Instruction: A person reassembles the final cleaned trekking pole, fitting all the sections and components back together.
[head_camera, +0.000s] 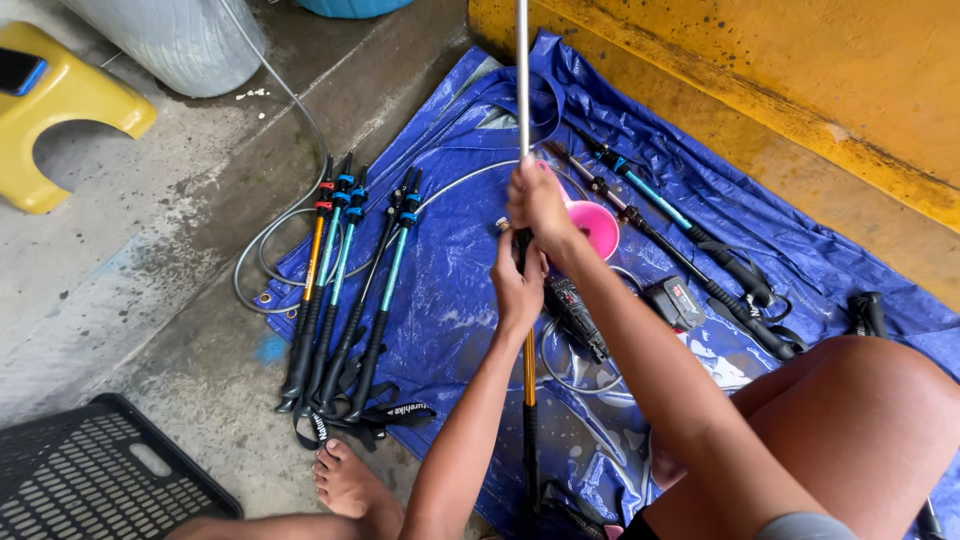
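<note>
I hold a trekking pole upright in front of me. My right hand (540, 203) grips its thin silver upper shaft (522, 80), which runs out of the top of the view. My left hand (517, 282) is closed just below, around the black lock section. The orange lower shaft (529, 370) and black grip (531, 455) point down toward my lap. A blue tarp (450, 290) lies under everything.
Several poles (345, 300) lie side by side at the tarp's left edge, two more poles (690, 250) at the right. A pink cup (598, 226), a cordless tool (575, 318), a hose (270, 240), a yellow stool (50, 110), a black crate (95, 475) and my bare foot (350, 485) surround them.
</note>
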